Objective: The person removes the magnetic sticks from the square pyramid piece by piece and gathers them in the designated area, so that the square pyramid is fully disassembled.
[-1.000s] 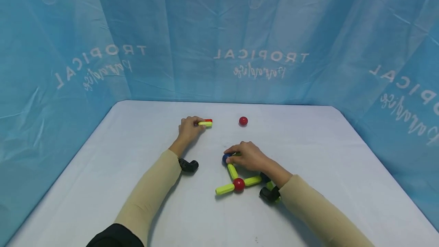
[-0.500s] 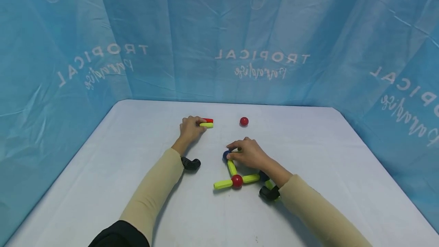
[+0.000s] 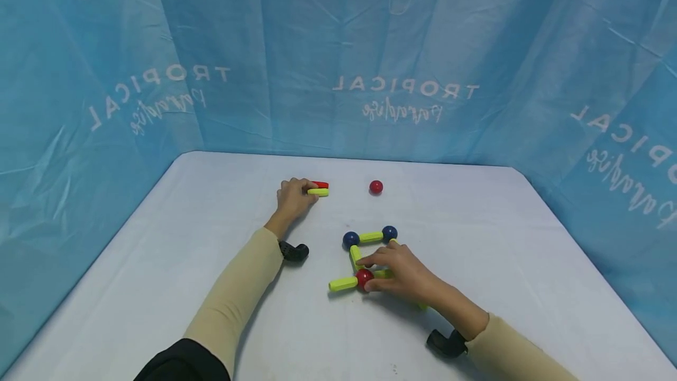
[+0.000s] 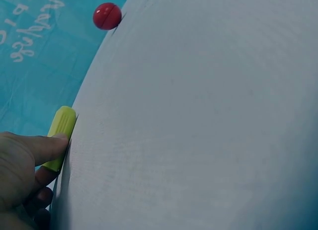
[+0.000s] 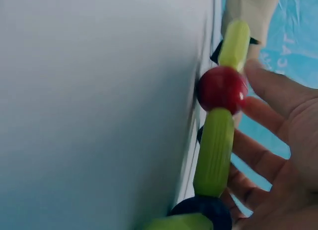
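My left hand [image 3: 293,200] pinches a yellow-green toy stick [image 4: 63,123] between thumb and fingers at the far left of the table. A red stick [image 3: 320,184] lies against it in the same grip; the left wrist view does not show it. My right hand [image 3: 404,275] reaches over a figure of sticks and balls, thumb and forefinger beside its red ball [image 5: 222,90], fingers fairly straight. From that ball run a yellow-green stick [image 3: 342,284] to the left, another toward a dark blue ball [image 3: 351,240], and a third stick [image 5: 213,153] under the hand.
A loose red ball [image 3: 376,187] lies near the back of the white table [image 3: 254,316]. Another dark blue ball [image 3: 389,233] joins the figure's far side by a stick [image 3: 371,237]. A blue printed curtain [image 3: 296,46] hangs round the table.
My right hand has left the far blue ball and come nearer, to the figure's red ball. The figure shifted slightly to the left. My left hand stays with its sticks.
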Demonstrator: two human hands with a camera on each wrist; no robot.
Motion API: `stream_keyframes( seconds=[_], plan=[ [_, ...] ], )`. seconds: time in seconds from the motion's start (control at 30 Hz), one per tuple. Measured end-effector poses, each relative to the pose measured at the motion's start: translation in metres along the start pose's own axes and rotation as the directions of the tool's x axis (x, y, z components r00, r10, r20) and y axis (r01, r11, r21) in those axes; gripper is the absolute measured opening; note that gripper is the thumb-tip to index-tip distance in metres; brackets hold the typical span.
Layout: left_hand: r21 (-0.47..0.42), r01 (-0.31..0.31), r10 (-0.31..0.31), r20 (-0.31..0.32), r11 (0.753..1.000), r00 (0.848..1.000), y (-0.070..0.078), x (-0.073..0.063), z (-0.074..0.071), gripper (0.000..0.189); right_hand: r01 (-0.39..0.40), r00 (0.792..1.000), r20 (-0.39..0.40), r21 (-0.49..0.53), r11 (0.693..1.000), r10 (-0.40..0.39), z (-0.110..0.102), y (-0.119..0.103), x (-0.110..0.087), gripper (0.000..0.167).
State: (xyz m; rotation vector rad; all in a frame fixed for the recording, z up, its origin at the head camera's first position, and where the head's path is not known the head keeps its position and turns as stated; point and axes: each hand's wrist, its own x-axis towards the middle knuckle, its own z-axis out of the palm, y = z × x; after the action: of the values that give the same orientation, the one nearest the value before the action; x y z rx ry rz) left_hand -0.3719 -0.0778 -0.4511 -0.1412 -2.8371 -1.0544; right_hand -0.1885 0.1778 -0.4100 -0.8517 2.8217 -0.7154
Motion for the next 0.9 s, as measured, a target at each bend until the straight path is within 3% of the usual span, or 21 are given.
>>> stream_keyframes(
  seconds=[0.2,0.33,0.47,0.57,0.7,0.9],
  plan=[
    [-0.02,0.029,-0.028,0.006,0.999,1.0,0.0,0.0,-0.002,0.028,0.0,1.0,0.029,-0.028,1.0,0.0,0.006,-0.002,-0.003,0.039],
    [-0.097,0.07,-0.069,0.016,0.993,0.997,0.001,-0.004,-0.006,0.032,-0.005,1.0,0.013,-0.023,1.0,0.005,0.008,-0.002,-0.003,0.037],
    [-0.188,0.066,-0.064,0.016,0.98,0.998,0.002,-0.017,-0.015,0.035,0.0,1.0,-0.009,-0.038,0.999,-0.001,0.011,-0.001,-0.002,0.037],
    [-0.245,0.038,-0.03,0.038,0.969,0.999,0.006,-0.035,-0.024,0.033,-0.006,0.999,-0.036,-0.046,0.999,0.005,0.012,-0.002,0.0,0.037],
    [-0.293,0.011,0.021,0.106,0.956,0.994,0.016,-0.069,-0.032,0.028,-0.022,0.997,-0.078,-0.048,0.999,0.018,0.014,-0.002,0.003,0.037],
    [-0.283,-0.034,0.104,0.239,0.958,0.965,0.029,-0.126,-0.038,0.026,-0.034,0.995,-0.096,-0.049,0.998,0.029,0.017,-0.005,0.006,0.037]
  ],
)
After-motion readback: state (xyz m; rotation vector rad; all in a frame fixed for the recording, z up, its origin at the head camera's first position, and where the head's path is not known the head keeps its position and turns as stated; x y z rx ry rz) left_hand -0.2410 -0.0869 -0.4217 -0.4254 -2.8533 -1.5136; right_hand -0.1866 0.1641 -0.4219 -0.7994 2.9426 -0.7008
